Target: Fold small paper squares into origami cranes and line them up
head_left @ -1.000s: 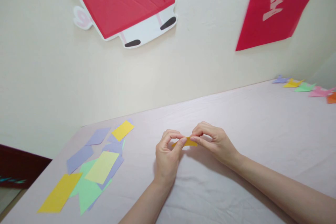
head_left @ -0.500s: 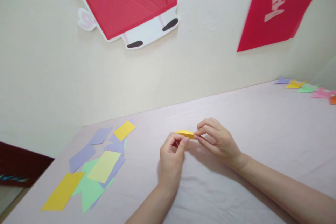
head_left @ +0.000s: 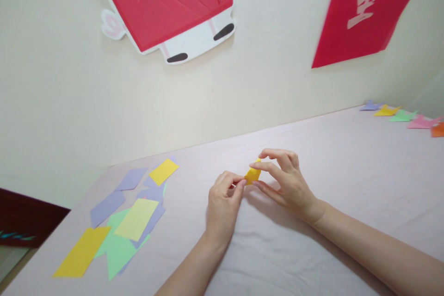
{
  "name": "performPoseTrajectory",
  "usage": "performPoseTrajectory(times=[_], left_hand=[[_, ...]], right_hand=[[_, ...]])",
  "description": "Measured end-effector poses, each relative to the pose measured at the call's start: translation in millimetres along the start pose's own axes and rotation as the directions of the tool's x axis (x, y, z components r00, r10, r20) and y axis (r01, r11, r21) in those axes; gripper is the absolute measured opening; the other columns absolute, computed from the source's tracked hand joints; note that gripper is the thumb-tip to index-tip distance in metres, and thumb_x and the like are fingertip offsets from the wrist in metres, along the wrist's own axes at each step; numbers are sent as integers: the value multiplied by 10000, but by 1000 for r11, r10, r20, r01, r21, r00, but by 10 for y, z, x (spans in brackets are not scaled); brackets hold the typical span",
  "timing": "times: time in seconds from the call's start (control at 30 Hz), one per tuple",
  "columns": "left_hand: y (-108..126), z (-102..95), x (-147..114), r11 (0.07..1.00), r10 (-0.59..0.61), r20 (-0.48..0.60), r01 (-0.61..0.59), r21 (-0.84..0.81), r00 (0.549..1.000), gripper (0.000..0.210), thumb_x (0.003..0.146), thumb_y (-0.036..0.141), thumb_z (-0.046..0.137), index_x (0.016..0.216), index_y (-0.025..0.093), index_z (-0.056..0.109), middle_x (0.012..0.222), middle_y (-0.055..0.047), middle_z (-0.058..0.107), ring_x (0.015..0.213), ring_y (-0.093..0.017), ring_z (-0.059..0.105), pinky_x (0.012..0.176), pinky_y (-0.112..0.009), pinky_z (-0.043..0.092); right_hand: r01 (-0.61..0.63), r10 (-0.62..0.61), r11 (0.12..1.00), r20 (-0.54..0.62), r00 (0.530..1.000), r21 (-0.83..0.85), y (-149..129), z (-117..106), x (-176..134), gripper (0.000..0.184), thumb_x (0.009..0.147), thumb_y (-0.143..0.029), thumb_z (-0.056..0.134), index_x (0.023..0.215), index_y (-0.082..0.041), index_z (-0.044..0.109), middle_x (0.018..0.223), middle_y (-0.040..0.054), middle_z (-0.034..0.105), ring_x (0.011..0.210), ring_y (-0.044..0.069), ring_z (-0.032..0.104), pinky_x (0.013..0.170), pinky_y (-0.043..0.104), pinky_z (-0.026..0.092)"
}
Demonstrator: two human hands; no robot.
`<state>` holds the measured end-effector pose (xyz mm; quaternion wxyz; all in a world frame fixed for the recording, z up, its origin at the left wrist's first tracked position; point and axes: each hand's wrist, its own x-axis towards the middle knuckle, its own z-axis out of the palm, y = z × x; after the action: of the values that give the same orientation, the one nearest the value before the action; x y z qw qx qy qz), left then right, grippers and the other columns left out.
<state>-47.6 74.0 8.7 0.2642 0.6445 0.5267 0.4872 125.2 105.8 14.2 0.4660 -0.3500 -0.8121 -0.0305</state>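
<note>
A small folded piece of yellow paper [head_left: 253, 175] is held between my two hands, just above the cloth-covered table. My left hand [head_left: 224, 199] pinches its lower left corner between thumb and index finger. From the other side, my right hand [head_left: 289, 185] has its thumb near the lower right edge and its index and middle fingertips at the upper part of the paper. The other fingers of my right hand are bent and partly hidden. The folds facing away from me cannot be seen.
Loose sheets lie at the left: purple [head_left: 107, 209], green [head_left: 120, 245], pale yellow [head_left: 137, 218] and deep yellow [head_left: 81, 252]. Several folded paper shapes stand in a row at the far right, among them a pink one [head_left: 423, 122]. A wall [head_left: 194, 111] bounds the table's [head_left: 312, 259] back edge.
The yellow paper has turned from lying nearly flat and edge-on to standing more upright. My right fingers have spread along it, and my left hand has shifted slightly left.
</note>
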Motion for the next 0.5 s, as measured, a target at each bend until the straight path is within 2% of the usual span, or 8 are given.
performPoseTrajectory(times=[0.17,0.5], left_hand=[[19,-29,-2,996,82,14,-83,37,997,139,905,224,568,824,218,681,838,-20,668,832,-179,609,758,-275,449],[13,15,-23,995,100,34,-100,18,994,112,915,222,570,906,222,682,911,-24,684,891,-181,621,819,-291,454]], right_hand=[[-5,6,1000,57,998,-10,8,2,4,87,876,-272,620,953,-257,656,1128,87,592,1049,286,474,910,457,356],[-19,5,993,118,993,117,39,49,-24,64,892,-211,598,887,-238,657,1068,68,643,1005,252,499,893,426,365]])
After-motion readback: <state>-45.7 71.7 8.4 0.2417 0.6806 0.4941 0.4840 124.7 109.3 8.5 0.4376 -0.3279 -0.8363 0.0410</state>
